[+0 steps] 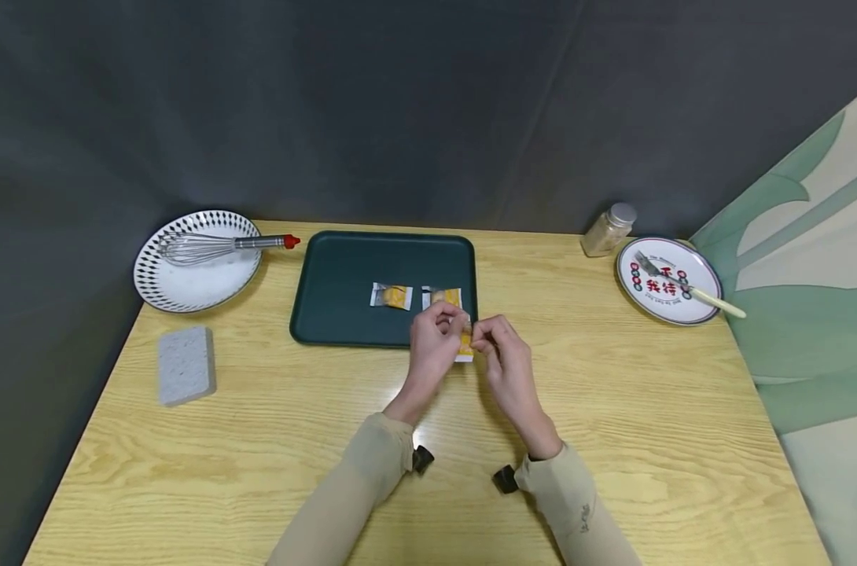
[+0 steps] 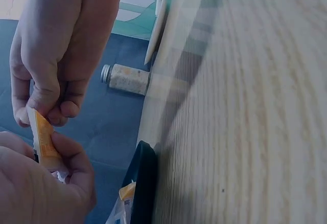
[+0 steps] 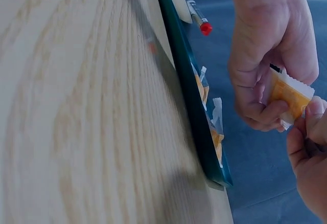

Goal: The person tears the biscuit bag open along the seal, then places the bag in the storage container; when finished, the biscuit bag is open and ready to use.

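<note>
Over the right front corner of a dark green tray point(image 1: 358, 267), both hands hold a small snack packet point(image 3: 291, 97), a yellow and clear wrapper with white crimped ends. My left hand point(image 1: 432, 346) grips its body between thumb and curled fingers. The right hand point(image 1: 509, 369) pinches one end of the wrapper with thumb and fingertips, close beside the left. In the left wrist view the packet point(image 2: 47, 141) is tilted between the two hands. Two similar packets lie on the tray, one packet point(image 1: 391, 296) toward the middle and another packet point(image 1: 444, 295) just beyond the left hand.
At the left, a patterned plate point(image 1: 212, 287) bears a whisk point(image 1: 219, 245), with a grey block point(image 1: 186, 365) in front. A lidded jar point(image 1: 608, 230) stands at the back right. Near it a fork point(image 1: 704, 297) lies across a plate point(image 1: 655, 306). A dark curtain point(image 1: 400, 110) hangs behind.
</note>
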